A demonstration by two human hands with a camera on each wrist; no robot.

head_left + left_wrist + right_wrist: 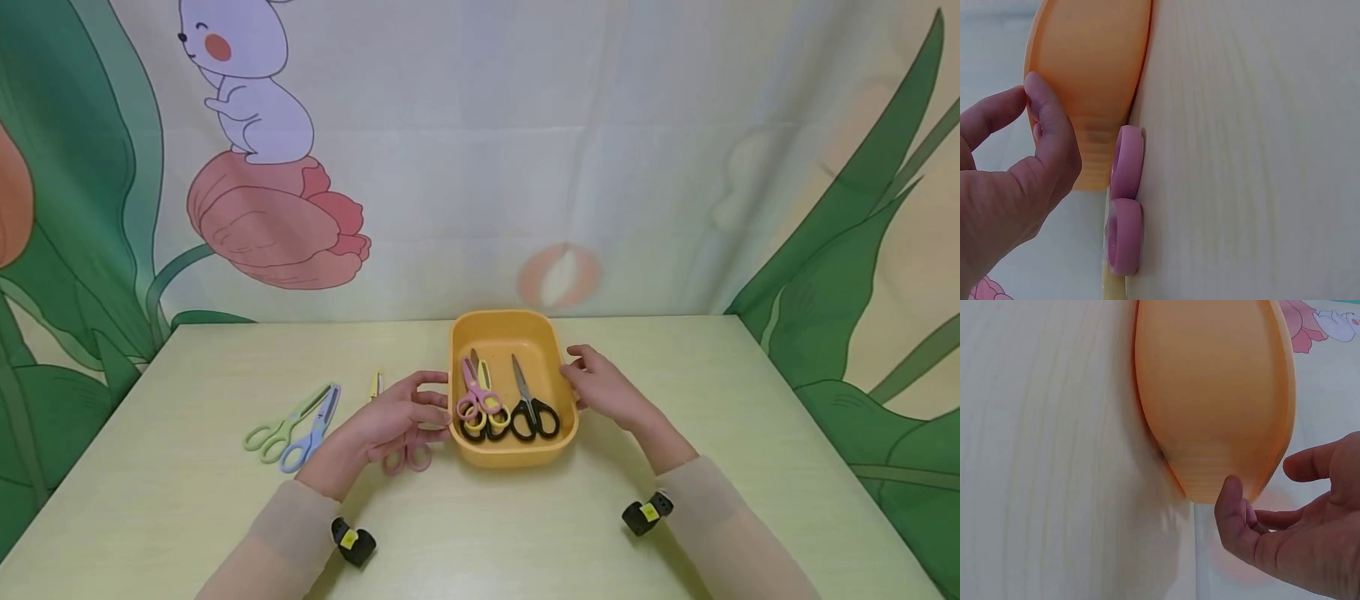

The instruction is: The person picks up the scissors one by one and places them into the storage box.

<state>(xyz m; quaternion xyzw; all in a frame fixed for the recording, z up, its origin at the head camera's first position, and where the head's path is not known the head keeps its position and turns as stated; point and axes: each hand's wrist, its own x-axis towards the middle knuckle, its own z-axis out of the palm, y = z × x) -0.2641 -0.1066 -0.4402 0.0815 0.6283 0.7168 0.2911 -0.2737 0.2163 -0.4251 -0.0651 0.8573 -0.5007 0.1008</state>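
A yellow-orange plastic bin (517, 457) stands on the table between both hands. Inside it lie pink-handled scissors (480, 402), yellow-handled scissors (498, 416) and black-handled scissors (534, 412), with more black handles under the pink and yellow ones. My left hand (397, 415) touches the bin's left side with its fingertips at the rim, fingers lightly bent. On the opposite side my right hand (603, 387) has loosely bent fingers by the bin wall; in the right wrist view one fingertip (1230, 487) overlaps the wall and another stands apart from the rim.
Pink scissors (407, 458) lie partly hidden under the left hand, their handle loops (1127, 237) close to the bin. A yellow scissor tip (377, 383) shows behind that hand. Green scissors (283, 433) and blue scissors (311, 433) lie farther left. A printed curtain (465, 167) hangs behind the table.
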